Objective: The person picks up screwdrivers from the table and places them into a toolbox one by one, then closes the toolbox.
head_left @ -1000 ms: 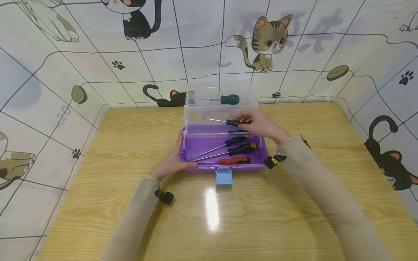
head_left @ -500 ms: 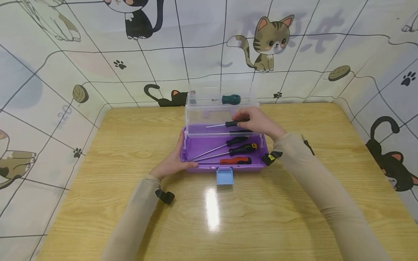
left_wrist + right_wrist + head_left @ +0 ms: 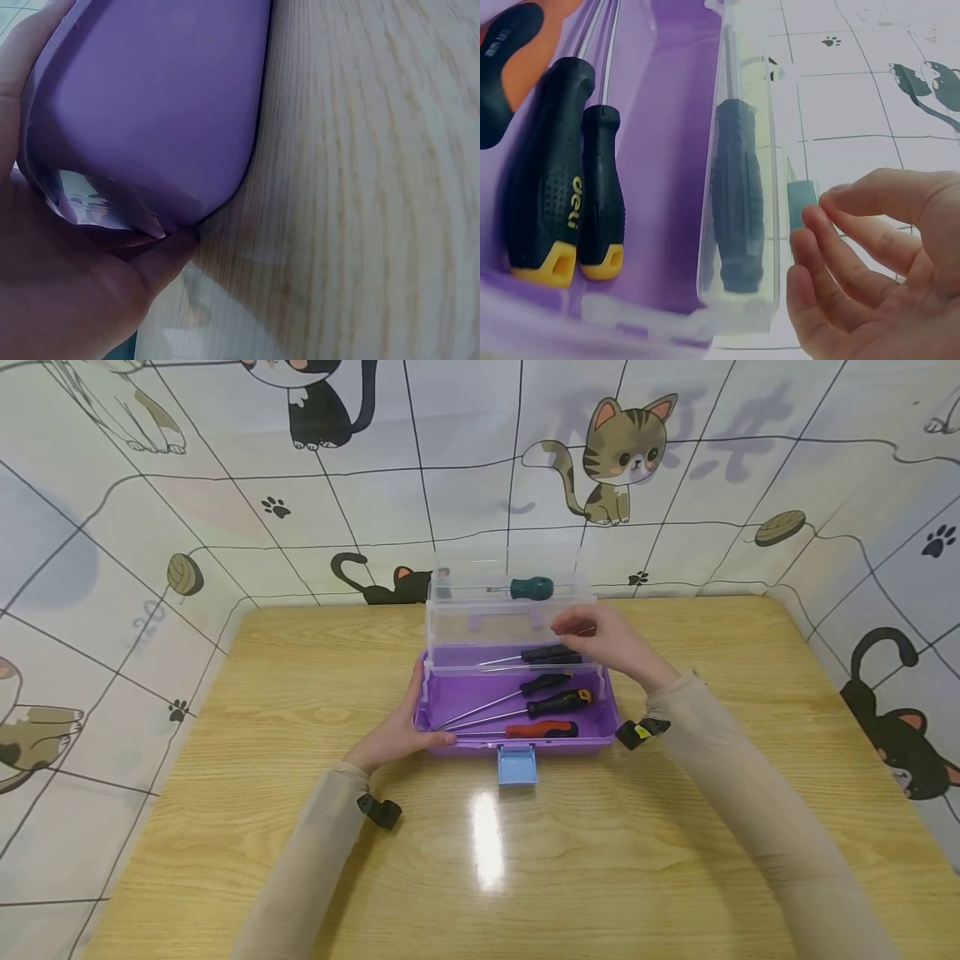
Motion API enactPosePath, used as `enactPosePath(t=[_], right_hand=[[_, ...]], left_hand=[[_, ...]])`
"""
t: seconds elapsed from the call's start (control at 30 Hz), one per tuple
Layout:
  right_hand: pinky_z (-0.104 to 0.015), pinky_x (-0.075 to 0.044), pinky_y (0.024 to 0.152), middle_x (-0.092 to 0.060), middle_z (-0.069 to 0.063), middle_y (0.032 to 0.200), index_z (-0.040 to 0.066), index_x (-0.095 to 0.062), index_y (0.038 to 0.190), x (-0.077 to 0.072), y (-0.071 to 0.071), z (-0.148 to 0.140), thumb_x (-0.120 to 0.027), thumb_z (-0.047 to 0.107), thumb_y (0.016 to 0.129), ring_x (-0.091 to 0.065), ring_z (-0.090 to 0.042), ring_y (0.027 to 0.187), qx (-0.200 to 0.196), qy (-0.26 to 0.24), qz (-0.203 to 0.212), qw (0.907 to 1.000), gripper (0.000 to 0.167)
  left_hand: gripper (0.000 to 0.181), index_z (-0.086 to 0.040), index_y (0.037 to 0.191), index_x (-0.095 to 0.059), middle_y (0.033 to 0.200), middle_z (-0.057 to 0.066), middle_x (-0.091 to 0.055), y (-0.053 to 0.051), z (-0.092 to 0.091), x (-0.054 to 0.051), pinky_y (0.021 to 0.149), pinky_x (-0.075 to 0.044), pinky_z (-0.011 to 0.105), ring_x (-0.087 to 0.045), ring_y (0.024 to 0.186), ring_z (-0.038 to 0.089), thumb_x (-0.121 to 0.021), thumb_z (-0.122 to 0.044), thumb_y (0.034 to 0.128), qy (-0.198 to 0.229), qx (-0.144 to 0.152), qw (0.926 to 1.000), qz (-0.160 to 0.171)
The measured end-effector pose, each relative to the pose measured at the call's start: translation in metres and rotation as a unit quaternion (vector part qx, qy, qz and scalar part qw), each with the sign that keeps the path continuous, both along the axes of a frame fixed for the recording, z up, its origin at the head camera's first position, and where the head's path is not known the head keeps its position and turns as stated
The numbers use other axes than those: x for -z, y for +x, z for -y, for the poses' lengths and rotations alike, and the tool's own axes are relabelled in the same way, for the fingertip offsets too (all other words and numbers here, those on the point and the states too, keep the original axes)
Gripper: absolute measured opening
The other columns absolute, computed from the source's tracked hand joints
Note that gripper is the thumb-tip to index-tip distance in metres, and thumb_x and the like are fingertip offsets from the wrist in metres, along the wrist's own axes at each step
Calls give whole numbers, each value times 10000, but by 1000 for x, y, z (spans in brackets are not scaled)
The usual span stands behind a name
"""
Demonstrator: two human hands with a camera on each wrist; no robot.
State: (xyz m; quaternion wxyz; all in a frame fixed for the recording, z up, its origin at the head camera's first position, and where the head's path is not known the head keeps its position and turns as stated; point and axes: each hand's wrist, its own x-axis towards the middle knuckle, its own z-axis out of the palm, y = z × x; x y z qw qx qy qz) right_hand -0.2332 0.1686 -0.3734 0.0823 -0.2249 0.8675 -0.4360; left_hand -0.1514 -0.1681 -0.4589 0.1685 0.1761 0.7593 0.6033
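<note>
An opened purple toolbox stands on the table, its left end gripped by my left hand, thumb on the front corner. My right hand hovers above the raised clear tray, fingers loosely bent and holding nothing. Just below it, a black-handled screwdriver lies in the tray; another dark handle shows beside it. A green-handled screwdriver rests in the higher clear section. Inside the purple base are a red-and-black screwdriver, a black-and-yellow one and a slimmer black one.
A light blue latch hangs from the toolbox front. The wooden table meets a cat-patterned cloth behind and at both sides. My right sleeve covers most of a small tool on the table.
My right hand has lowered the black screwdriver into the clear tray, let it go, and drawn back slightly to the right. My left hand stays on the toolbox.
</note>
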Motion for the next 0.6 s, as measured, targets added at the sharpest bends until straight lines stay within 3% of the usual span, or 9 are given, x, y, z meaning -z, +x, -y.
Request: enactPosePath(t=[0.17,0.43,0.6], right_hand=[[-438,-455,926,-630,-214,1135,-71,-628,1142,0,8,-15,-587,17,929,-582,-303,1039,227,-79,-17,9997,234],[-318,-476,872,-642,-193,1130,-48,-640,1150,2,17,-35,-600,49,930,-589,-278,1019,621,-31,48,9981,244],[-259,-481,837,-647,-174,1129,-25,-650,1148,6,20,-43,-599,55,934,-597,-256,1001,873,-97,63,9961,234]], left_hand=[[1273,-462,1472,194,1586,-85,149,0,0,1,1144,-58,477,-9,1451,230,-830,-182,769,43,5,10000,-26],[1282,-422,1482,210,1591,-45,151,1,0,0,1139,-61,505,-11,1452,275,-827,-165,773,175,65,9998,-7],[1286,-438,1478,205,1591,-54,149,1,0,0,1138,-56,513,6,1451,250,-840,-222,762,47,23,10000,-20]])
